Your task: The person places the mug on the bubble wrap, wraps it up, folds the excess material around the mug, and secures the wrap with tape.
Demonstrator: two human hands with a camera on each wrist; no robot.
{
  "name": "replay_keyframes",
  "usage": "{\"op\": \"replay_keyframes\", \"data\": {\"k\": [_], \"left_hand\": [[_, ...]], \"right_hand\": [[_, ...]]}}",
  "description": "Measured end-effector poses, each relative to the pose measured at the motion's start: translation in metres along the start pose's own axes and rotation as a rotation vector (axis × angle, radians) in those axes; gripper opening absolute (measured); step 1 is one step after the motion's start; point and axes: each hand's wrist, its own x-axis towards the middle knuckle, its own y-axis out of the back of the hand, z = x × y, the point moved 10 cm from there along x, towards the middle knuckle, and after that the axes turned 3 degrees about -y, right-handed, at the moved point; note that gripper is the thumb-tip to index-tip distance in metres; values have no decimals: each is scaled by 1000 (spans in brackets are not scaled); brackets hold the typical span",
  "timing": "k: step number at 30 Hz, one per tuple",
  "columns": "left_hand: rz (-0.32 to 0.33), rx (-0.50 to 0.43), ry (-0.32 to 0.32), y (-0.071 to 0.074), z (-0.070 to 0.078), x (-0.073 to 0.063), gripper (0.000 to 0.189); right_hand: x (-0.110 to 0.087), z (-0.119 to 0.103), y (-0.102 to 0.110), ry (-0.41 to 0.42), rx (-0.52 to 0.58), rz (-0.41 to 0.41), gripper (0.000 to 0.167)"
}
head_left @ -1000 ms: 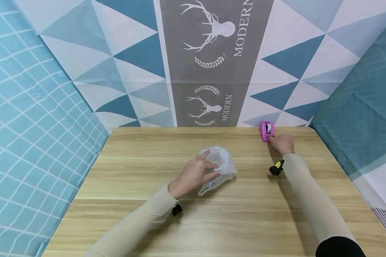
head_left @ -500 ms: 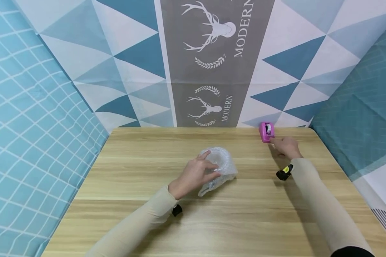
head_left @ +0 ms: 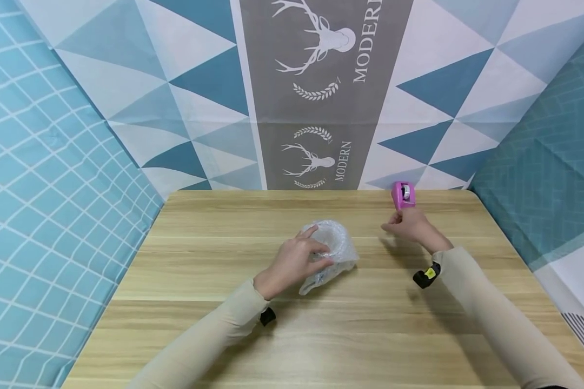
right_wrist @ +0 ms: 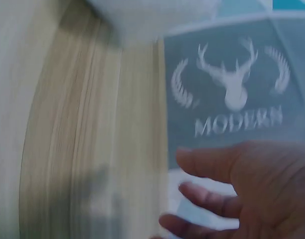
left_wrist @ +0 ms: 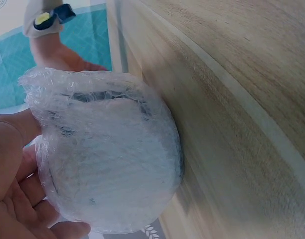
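My left hand point(head_left: 294, 262) grips a round object point(head_left: 336, 240) in clear bubble wrap, standing on the wooden table. In the left wrist view the wrapped round object point(left_wrist: 112, 164) fills the middle, its wrap gathered at one side; thumb and fingers reach round its edge, and what lies inside is blurred by the plastic. The right hand point(head_left: 411, 224) hovers over the table, just in front of a pink tape dispenser point(head_left: 404, 194) with a roll in it. In the right wrist view the right hand point(right_wrist: 242, 189) has thumb and fingertips apart; no tape is discernible between them.
The wooden table point(head_left: 214, 216) ends at a patterned cloth wall point(head_left: 316, 97) with deer prints. A blue checked cloth point(head_left: 53, 178) hangs at the left, a teal one point(head_left: 540, 178) at the right. The dispenser stands near the table's back right edge.
My right hand has drawn away from the tape dispenser, first back and to the right, then leftward toward the wrapped object. The left hand and wrapped object have stayed put.
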Motion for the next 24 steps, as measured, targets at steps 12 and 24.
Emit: {"op": "replay_keyframes", "data": {"k": [12,24], "left_hand": [[14,16,-11,1,1,0,28],[31,-3,-34,3,3,-1,28]], "right_hand": [[-47,-114,-22,483,-20,-4,12],[-84,-165,-46,693,230,-273,12]]}}
